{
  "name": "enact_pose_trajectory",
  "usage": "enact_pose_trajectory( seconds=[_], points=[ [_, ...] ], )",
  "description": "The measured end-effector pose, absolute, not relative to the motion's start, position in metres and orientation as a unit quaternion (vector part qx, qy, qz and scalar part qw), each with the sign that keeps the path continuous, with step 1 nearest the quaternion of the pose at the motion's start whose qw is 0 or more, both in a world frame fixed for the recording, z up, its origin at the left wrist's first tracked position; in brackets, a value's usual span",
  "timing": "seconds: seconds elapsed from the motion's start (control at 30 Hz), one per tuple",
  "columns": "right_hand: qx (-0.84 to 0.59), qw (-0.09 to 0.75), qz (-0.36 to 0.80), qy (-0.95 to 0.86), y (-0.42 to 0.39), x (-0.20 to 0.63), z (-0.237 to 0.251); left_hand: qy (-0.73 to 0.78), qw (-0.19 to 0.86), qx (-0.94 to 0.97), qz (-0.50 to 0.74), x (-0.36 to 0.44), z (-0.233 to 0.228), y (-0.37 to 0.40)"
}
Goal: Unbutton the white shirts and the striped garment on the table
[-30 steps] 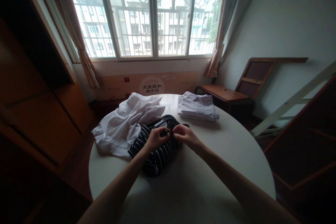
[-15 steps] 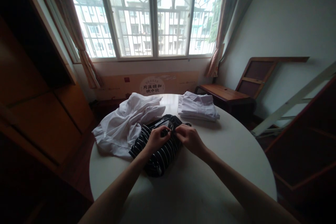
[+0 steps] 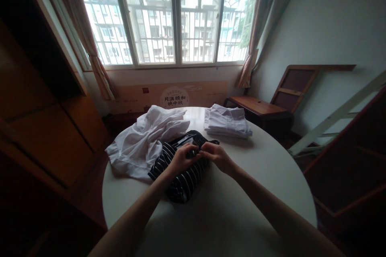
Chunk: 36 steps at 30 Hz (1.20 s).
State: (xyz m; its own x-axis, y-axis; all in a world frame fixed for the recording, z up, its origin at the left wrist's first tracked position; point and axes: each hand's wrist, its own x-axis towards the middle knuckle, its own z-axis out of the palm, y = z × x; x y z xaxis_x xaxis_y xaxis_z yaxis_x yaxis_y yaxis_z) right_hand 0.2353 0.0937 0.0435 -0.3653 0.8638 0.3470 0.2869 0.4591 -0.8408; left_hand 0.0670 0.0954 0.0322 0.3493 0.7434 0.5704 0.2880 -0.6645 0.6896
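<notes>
Striped garment (image 3: 181, 170): dark cloth with thin white stripes, lying bunched on the round white table (image 3: 235, 209), near the middle and toward its left half. Its upper edge is gathered between both hands.

Left hand (image 3: 180, 160): fingertips bent inward and pressed together on a small fold of the striped garment at its top edge; the thumb meets the forefinger in a pinch. Forearm runs down to the lower left of the view.

Right hand (image 3: 217, 156): fingers (image 3: 207, 149) curled and closed on the same fold, directly opposite the left hand, the two sets of fingertips touching or nearly so. What exactly sits between them, perhaps a button or a fastening, is too small and dark to tell. Forearm runs to the lower right.

White shirt (image 3: 144, 142): loose and crumpled, just beside the striped garment on its left, its near edge overlapped by the dark cloth and its far side hanging over the table rim.

Folded pale shirts (image 3: 226, 122): a neat low stack at the far side of the table, apart from the hands.

Surroundings: wooden bench (image 3: 256, 108) beyond the table at right; barred window (image 3: 175, 16) with curtains along the far wall; dark wooden cupboard (image 3: 39, 120) at left.
</notes>
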Motion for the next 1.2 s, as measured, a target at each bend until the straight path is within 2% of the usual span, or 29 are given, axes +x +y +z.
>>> enact_pose_trajectory(
  seconds=[0.2,0.47,0.6,0.83,1.03,1.1,1.2],
  points=[
    [-0.351,0.457,0.273,-0.77,0.087,0.232,0.047,0.328,0.24,0.779,0.478,0.065,0.026,0.101],
    [-0.358,0.466,0.377,-0.716,0.091,0.232,0.045,0.307,0.22,0.791,0.482,0.065,0.029,0.098],
    [-0.394,0.474,0.366,-0.697,0.093,0.233,0.041,0.28,0.234,0.791,0.49,0.066,0.034,0.095],
    [-0.457,0.619,0.304,-0.562,0.104,0.246,0.05,0.345,0.218,0.71,0.573,0.051,0.052,0.097],
    [-0.337,0.767,0.248,-0.486,0.088,0.255,0.078,0.365,0.229,0.629,0.648,0.038,0.079,0.086],
    [-0.313,0.783,0.219,-0.491,0.079,0.253,0.082,0.372,0.257,0.609,0.652,0.036,0.081,0.084],
    [-0.345,0.741,0.228,-0.528,0.073,0.248,0.08,0.405,0.27,0.623,0.612,0.033,0.078,0.089]
  ],
)
